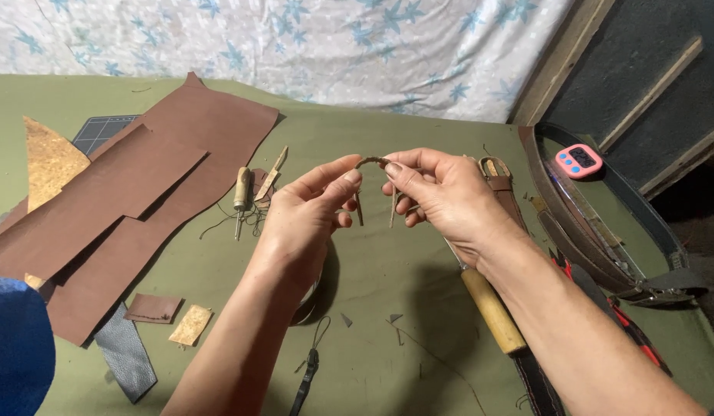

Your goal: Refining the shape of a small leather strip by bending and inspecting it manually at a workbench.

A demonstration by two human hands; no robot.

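Above the green table (388, 131), a thin brown leather strap (372, 163) arched between both hands, left hand (307, 212) and right hand (438, 196) each pinching an end. It looked bent but unfastened. At nine o'clock lay large brown leather sheets (133, 192), uncut; at four o'clock, a wooden-handled tool (492, 308).

Both forearms raised and converging; left grip (307, 208) and right grip (441, 192) pinched closed, fingertips nearly meeting, palms facing inward.

leather strip (372, 163) ends behind hands (372, 204)
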